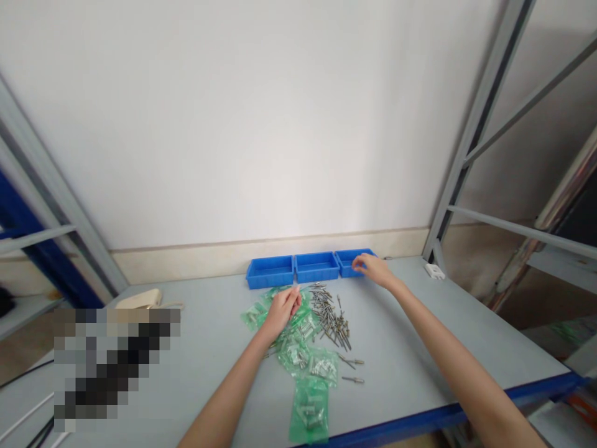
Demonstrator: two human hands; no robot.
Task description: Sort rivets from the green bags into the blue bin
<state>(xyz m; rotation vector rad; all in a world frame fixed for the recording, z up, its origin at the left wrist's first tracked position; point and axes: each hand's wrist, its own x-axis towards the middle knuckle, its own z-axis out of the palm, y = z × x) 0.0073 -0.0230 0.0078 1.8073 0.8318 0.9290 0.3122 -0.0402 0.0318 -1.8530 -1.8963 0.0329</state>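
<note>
My left hand (283,306) is closed over a heap of green plastic bags (308,326); whatever its fingers may hold is hidden. My right hand (370,266) is at the right blue bin (347,272), its fingers curled together in a pinch over the near rim. Anything between those fingertips is too small to make out. Beside the bags lies a loose pile of slim metal fasteners (332,314), like bolts or rivets with thicker sleeves. A few stray fasteners (353,379) lie nearer the front. Small metal parts show through one clear green bag (323,367).
A left blue bin (270,274) and a middle blue bin (317,267) stand in line along the wall. Another green bag (310,410) lies at the table's blue front edge. A white object (435,270) sits at the right, a cream device (138,300) at the left, beside a blurred-out patch.
</note>
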